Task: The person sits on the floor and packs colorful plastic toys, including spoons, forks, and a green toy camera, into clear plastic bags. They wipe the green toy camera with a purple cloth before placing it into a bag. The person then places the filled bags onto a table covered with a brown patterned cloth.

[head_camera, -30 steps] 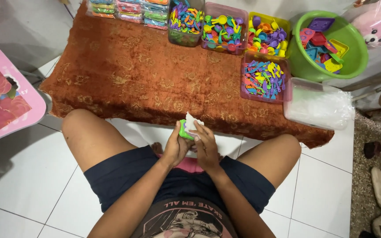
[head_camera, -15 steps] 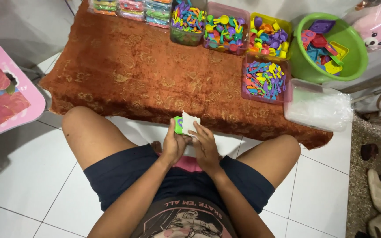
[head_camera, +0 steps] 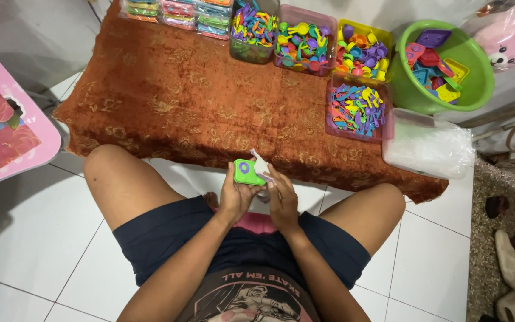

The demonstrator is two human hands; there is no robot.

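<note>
Rust-brown patterned cloth [head_camera: 198, 101] covers the bench, with a green basin [head_camera: 469, 89] and tubs of bright plastic pieces [head_camera: 356, 107] along its far side. Nearer, above the lap, the left hand [head_camera: 236, 194] grips a small green toy [head_camera: 245, 172], fingers wrapped round it; the right hand [head_camera: 282, 200] pinches a clear plastic bag [head_camera: 261, 164] against it.

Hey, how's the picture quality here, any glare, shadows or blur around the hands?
Head view: even indoor light, sharp overall; the green toy in the left hand reads clearly, the right hand too. Soft glare on the white floor tiles, a dim shadow at far left. Wide-lens bending at the edges tilts the brown cloth.
</note>
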